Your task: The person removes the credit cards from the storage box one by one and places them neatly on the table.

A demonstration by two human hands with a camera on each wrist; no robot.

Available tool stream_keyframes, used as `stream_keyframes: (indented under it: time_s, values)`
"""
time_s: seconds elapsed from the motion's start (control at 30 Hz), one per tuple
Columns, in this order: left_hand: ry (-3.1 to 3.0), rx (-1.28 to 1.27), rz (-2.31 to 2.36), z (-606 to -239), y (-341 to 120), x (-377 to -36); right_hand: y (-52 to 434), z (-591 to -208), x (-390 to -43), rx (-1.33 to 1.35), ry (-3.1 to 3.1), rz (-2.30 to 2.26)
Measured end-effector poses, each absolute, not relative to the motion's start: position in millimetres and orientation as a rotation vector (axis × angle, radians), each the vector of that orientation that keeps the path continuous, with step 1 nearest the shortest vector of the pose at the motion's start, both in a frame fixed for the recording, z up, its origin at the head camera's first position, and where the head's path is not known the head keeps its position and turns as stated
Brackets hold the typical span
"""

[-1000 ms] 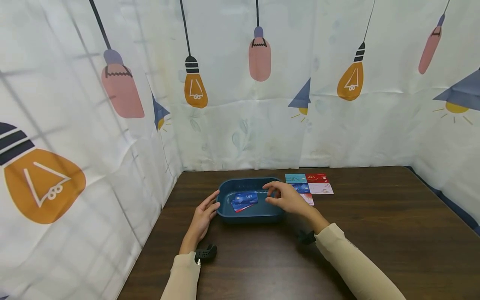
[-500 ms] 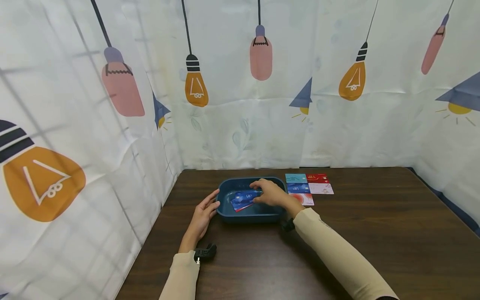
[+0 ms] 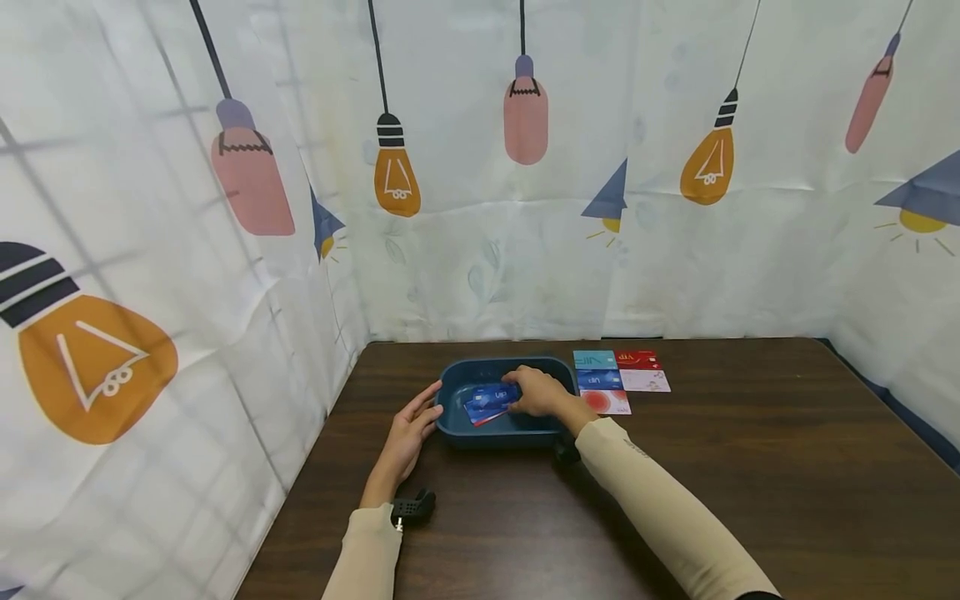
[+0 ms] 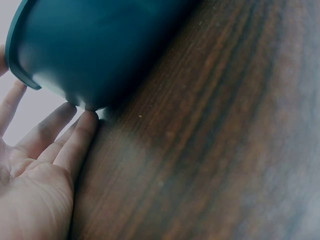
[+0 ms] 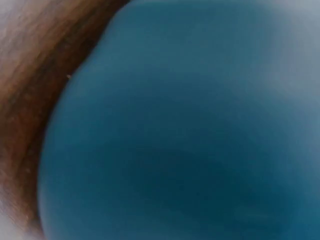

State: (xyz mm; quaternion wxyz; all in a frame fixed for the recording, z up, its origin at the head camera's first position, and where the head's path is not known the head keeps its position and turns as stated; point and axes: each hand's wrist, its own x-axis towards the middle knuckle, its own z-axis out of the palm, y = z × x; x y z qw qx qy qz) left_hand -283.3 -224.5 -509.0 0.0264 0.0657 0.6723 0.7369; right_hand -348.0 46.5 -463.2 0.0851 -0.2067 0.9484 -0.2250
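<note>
We've got the right hand [image 3: 536, 392] in the tray [image 3: 457, 427] on the cards [image 3: 487, 400]; left hand [image 3: 411, 432] at its nine o'clock wall.

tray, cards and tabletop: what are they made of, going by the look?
Tray: likely moulded plastic, matt teal, with rounded corners and a rolled rim.
Cards in it, under the right hand: probably glossy printed plastic, thin and flat.
Table: dark wood or wood-look laminate; grain streaks show, with a slight sheen. Can't tell which.

Dark wood worktop [image 3: 750, 467] with six cards [image 3: 621, 381] laid out in a neat grid just right of the grip. Lightbulb-print curtain [image 3: 480, 208] hangs behind and around it all.
</note>
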Motion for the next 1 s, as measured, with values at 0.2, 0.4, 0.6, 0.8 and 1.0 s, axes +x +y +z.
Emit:
stream_keyframes:
  time_s: [0.2, 0.4, 0.6, 0.8, 1.0]
  values:
    - [2.080, 0.196, 2.269, -510.5, -224.3, -282.4, 47.0, -469.5, -346.9, -0.602, 2.836, -0.677]
    - [2.073, 0.215, 2.271, -511.0, -224.0, -282.6, 47.6, -470.9, -346.5, -0.622, 2.853, -0.680]
    - [2.068, 0.226, 2.282, -510.7, -224.0, -283.2, 46.6, -469.6, -345.2, -0.606, 2.862, -0.670]
    - [2.075, 0.218, 2.280, -510.8, -224.6, -283.8, 44.7, -469.4, -344.5, -0.582, 2.861, -0.670]
    - [2.077, 0.218, 2.278, -510.9, -224.8, -283.9, 45.3, -469.4, -344.2, -0.595, 2.866, -0.670]
